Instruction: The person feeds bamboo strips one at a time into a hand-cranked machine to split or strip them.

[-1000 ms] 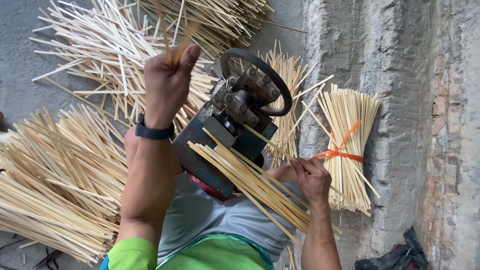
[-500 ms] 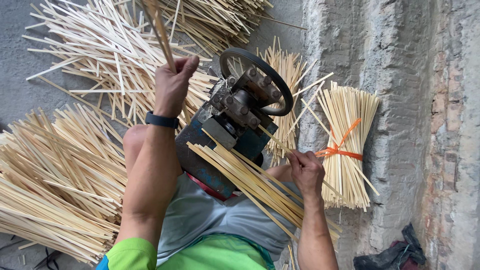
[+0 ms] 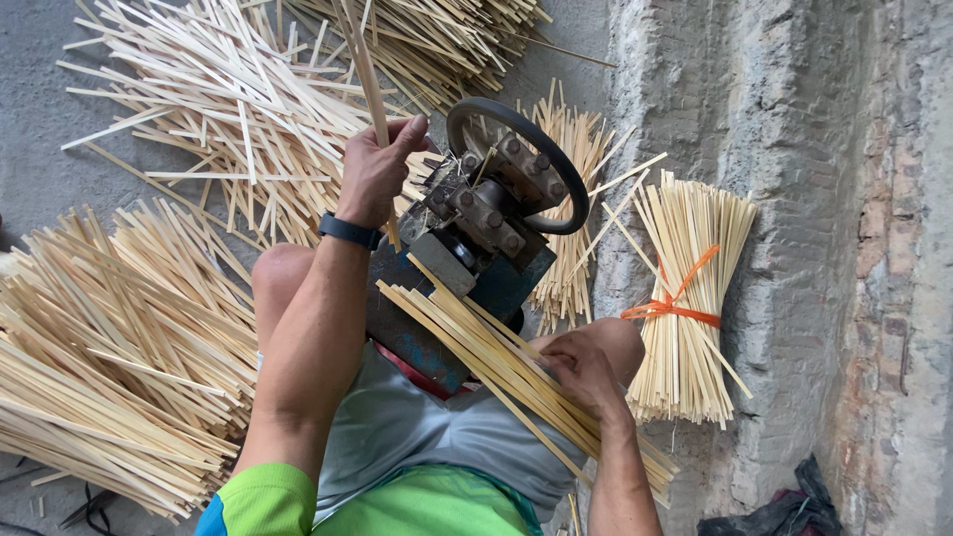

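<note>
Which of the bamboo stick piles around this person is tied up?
The upright bundle against the rough wall on the right, bound by an orange band. The other piles lie loose on the floor.

Soft even daylight, faint shadows, no glare, sharp focus, slight wide-angle stretch at edges

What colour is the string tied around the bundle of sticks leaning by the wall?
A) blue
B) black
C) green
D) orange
D: the tied bundle of sticks standing against the rough wall has an orange string wrapped round its middle, with loose ends sticking up.
</note>
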